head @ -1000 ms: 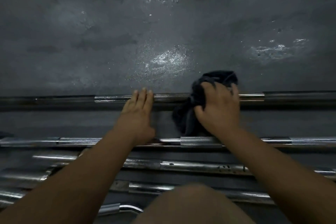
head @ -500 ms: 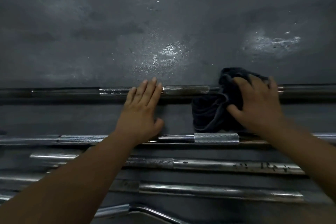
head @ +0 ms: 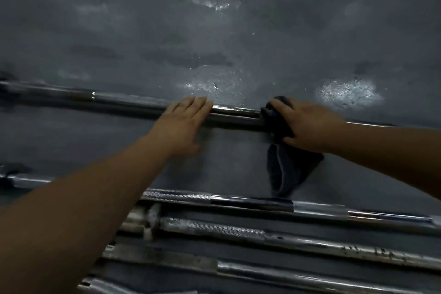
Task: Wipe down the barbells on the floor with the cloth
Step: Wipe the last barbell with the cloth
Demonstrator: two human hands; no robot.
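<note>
Far bar (head: 119,101) lies across the floor (head: 214,31) from 9 o'clock toward 3, its left end dark and blurred at the frame edge. Left hand (head: 185,124), just to 9 o'clock of centre, rests flat on the far bar with fingers straight and together, grasping nothing; the thumb is smeared. The left forearm covers the left ends of the near bars (head: 250,203) at 6 o'clock. About four show, and the lowest is cut off by the bottom edge. Cloth (head: 286,169), dark, is bunched round the far bar toward 3 o'clock of centre. Its tail trails over the floor toward 5 o'clock; whether the tip touches the first near bar is unclear. Right hand (head: 312,126) clenches the cloth against the far bar, fingers curled over the top, hiding the metal beneath. Beyond it only a thin bright strip of the far bar shows above the right forearm.
</note>
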